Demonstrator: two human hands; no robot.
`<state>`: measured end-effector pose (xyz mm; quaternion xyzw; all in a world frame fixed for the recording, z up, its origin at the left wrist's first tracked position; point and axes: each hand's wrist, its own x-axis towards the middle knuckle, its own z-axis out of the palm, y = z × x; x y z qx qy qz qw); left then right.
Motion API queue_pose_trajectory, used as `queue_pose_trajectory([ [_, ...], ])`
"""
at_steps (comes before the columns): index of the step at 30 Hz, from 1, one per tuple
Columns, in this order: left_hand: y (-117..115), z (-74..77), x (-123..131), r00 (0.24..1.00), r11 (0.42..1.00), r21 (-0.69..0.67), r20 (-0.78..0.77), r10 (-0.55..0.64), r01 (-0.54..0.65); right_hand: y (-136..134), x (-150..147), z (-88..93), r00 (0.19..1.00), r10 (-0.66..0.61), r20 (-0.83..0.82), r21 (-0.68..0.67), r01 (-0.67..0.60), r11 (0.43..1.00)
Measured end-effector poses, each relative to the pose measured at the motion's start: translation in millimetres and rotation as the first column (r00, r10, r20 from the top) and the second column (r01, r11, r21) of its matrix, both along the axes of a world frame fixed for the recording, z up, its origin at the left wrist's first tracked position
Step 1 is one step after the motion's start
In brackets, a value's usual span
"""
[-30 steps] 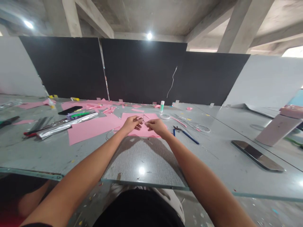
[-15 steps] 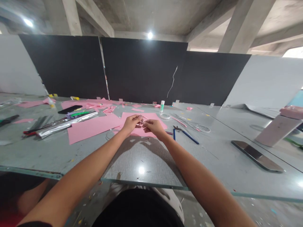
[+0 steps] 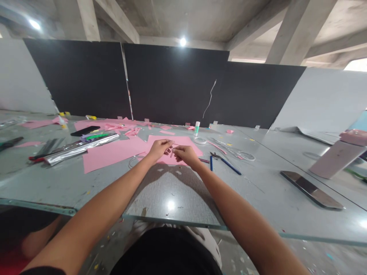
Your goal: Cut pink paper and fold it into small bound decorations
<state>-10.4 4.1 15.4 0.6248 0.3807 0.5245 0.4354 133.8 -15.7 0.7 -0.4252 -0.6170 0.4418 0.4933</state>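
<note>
Above a pink paper sheet (image 3: 189, 140), my left hand (image 3: 158, 150) and my right hand (image 3: 185, 154) meet almost fingertip to fingertip. Both are closed in a pinch. A narrow pink strip (image 3: 171, 154), seemingly paper, shows at the fingertips of my right hand. What my left thumb and forefinger grip is too small to make out. Another pink sheet (image 3: 114, 153) lies left of my left hand. To the right of my right hand are blue-handled pliers (image 3: 226, 163) and a roll of clear tape (image 3: 200, 141). A glue stick (image 3: 196, 129) stands upright behind the sheet.
Coiled wire (image 3: 246, 156) lies right of the pliers. Farther right are a phone (image 3: 311, 189) and a pale pink bottle (image 3: 329, 158). At left lie a silver foil roll (image 3: 83, 149), a black phone (image 3: 85, 131) and pink scraps. A black partition (image 3: 177, 84) closes the back.
The fingertips have shifted slightly, and the narrow pink strip now shows more plainly below them. My arms stay in nearly the same place. The view has moved very little.
</note>
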Motion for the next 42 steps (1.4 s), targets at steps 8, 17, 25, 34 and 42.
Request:
queue_pose_trajectory([
  [8,0.5,6.6,-6.8,0.981,0.992,0.051,-0.165,-0.106,0.116,-0.8,7.8,8.1,0.989,0.064,0.131,-0.032,-0.060,0.998],
  [17,-0.9,8.3,-8.6,0.959,0.992,-0.016,-0.252,-0.127,0.127,-2.6,15.1,13.5,0.959,0.158,0.236,-0.129,-0.131,0.983],
  [25,0.8,2.5,-8.3,0.978,0.994,-0.095,-0.197,-0.068,0.051,1.0,15.2,5.2,0.926,0.073,0.371,0.007,-0.081,0.997],
  [34,1.2,-0.5,-7.9,0.972,0.973,-0.187,-0.168,-0.166,0.134,1.0,17.6,5.1,0.839,0.053,0.542,0.055,-0.098,0.994],
  [42,-0.3,-2.2,-6.9,0.951,0.963,-0.203,-0.220,-0.219,0.175,9.1,19.0,0.8,0.862,-0.053,0.503,0.167,-0.037,0.985],
])
